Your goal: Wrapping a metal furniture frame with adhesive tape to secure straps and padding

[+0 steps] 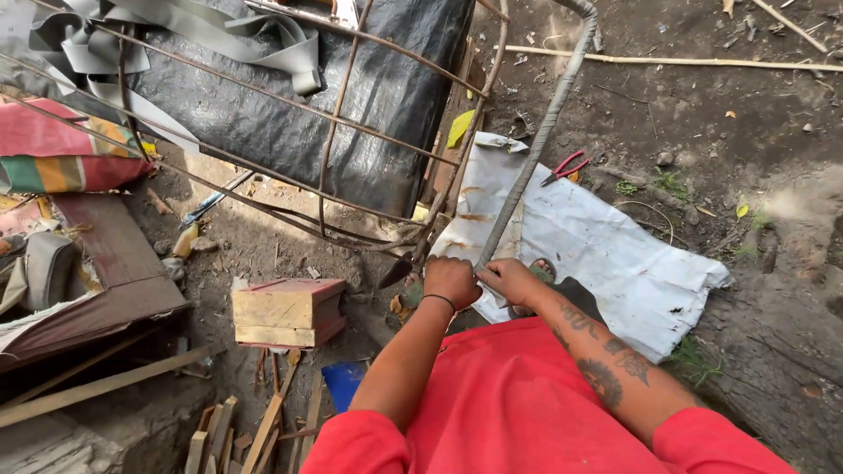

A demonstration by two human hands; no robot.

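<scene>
A frame of rusty metal rods (pixel 351 211) stands in front of me on the dirt. One upright rod (pixel 536 149) is wound with a pale grey strip. My right hand (pixel 511 281) pinches the bottom end of that wrapped rod. My left hand (pixel 450 279) is closed in a fist right beside it, at the frame's lower corner. A dark pointed object (pixel 397 269) sticks out to the left of the fist; I cannot tell what it is. A black band circles my left wrist.
Red-handled pliers (pixel 565 168) lie on a crumpled white sheet (pixel 623 263). A wooden box (pixel 285 312) sits to the left, with planks (pixel 97 386) beyond it. Black tarp (pixel 290 114) carries loose grey strips (pixel 176 35). A log (pixel 773 351) lies right.
</scene>
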